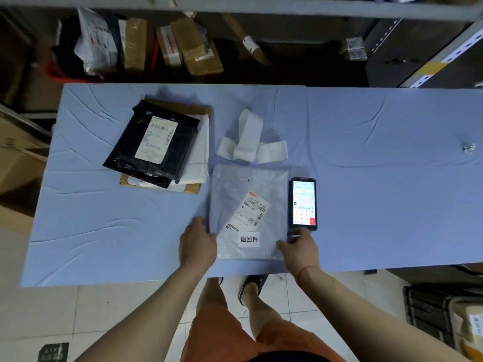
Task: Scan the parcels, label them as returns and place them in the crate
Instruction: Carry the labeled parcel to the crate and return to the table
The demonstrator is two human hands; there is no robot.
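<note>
Head view, looking down: we stand at the near edge of the blue-covered counter (366, 178) with both hands on a clear poly parcel (248, 194). Our left hand (197, 242) takes the parcel's near-left edge in a curled grip; our right hand (299, 250) pinches its near-right corner. A white returns sticker (248, 239) already sits on the parcel, just below its shipping label (252, 211), so we judge this one scanned and labelled and ready to be carried off. A handheld scanner (303, 203) lies screen-up just beside the parcel's right edge, touching or nearly touching our right fingertips. Just beyond the parcel lies a loose strip of blank labels (251, 138). Farther left, a stack of parcels (183, 163), topped by a black mailer (125, 152), shows no returns sticker that we can see, so those appear to be waiting. No crate is plainly identifiable. Shelves (235, 6) behind the counter hold more boxes and bags.
</note>
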